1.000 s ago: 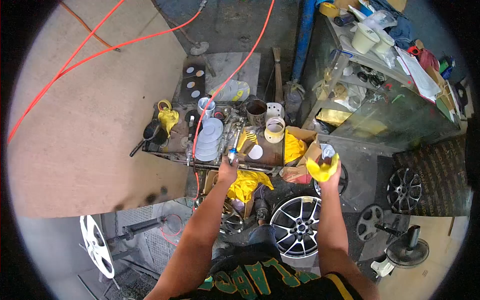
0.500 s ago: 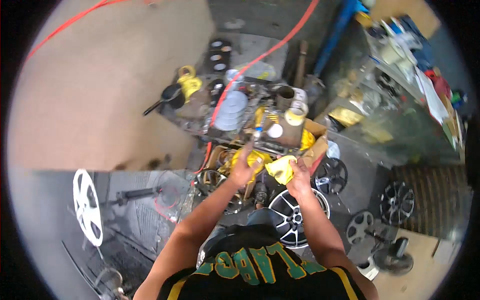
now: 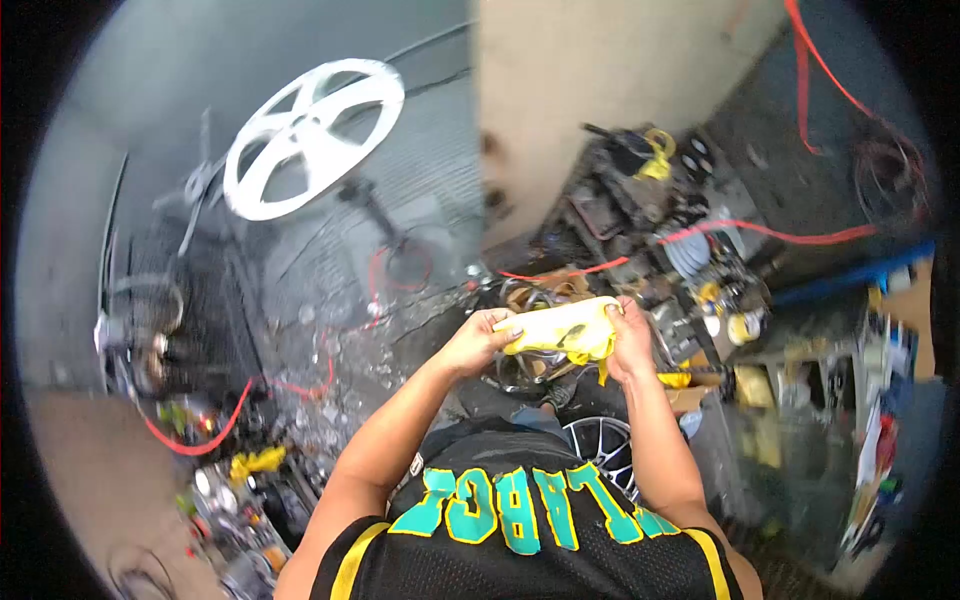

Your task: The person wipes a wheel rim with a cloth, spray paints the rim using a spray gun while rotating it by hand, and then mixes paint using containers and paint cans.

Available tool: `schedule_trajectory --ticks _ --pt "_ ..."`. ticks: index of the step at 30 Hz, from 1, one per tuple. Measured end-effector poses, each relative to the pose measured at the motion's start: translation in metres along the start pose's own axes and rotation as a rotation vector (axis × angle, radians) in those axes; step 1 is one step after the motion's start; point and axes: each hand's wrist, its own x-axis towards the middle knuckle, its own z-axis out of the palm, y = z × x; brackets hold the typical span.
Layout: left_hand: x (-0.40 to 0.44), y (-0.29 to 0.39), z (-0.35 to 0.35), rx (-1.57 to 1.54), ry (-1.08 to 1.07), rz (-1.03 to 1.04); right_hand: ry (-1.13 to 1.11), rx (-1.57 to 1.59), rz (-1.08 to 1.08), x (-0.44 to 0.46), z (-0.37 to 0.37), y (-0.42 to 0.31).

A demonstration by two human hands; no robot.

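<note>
A yellow cloth point(image 3: 558, 328) with a dark smudge is stretched between both hands in front of my body. My left hand point(image 3: 481, 341) pinches its left end. My right hand point(image 3: 630, 343) grips the right end, where a loose corner hangs down. Beneath the cloth, partly covered by it, is a cardboard box point(image 3: 520, 296) with cluttered contents. Up and to the left stands a white-coated wheel rim point(image 3: 262, 178) on a stand, well apart from both hands.
A cluttered bench point(image 3: 640, 215) with grey discs point(image 3: 688, 255) lies up right. A red hose point(image 3: 790, 236) crosses it. Another wheel rim point(image 3: 600, 440) rests on the floor by my legs. Shelves point(image 3: 800, 420) stand right; cans and a yellow cloth sit lower left.
My view has swung left, bringing the white wheel rim nearer the middle. My left hand, empty before, now holds one end of the yellow cloth, which is spread wider.
</note>
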Motion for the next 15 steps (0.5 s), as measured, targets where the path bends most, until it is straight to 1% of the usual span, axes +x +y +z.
schedule_trajectory --ticks 1,3,5,7,8,11,13,15 --pt "-0.018 -0.008 -0.023 -0.021 0.049 0.022 -0.016 -0.013 0.017 -0.002 0.029 0.012" --pt "-0.05 -0.022 -0.056 -0.216 0.167 0.044 -0.118 -0.032 0.058 -0.004 0.073 0.037" --pt "-0.091 -0.012 -0.079 -0.254 0.23 0.065 -0.188 -0.047 0.108 -0.003 0.107 0.064" --pt "-0.121 -0.01 -0.095 -0.333 0.382 0.129 -0.262 -0.045 0.136 -0.005 0.143 0.08" --pt "-0.132 -0.012 -0.103 -0.345 0.401 0.142 -0.285 -0.059 0.162 -0.007 0.158 0.088" --pt "-0.163 -0.013 -0.12 -0.308 0.437 0.276 -0.344 -0.038 0.255 -0.025 0.202 0.098" --pt "-0.174 0.005 -0.111 -0.296 0.501 0.302 -0.407 -0.028 0.282 -0.029 0.225 0.102" --pt "-0.175 0.013 -0.105 0.062 0.607 0.214 -0.455 -0.078 0.275 -0.027 0.234 0.108"
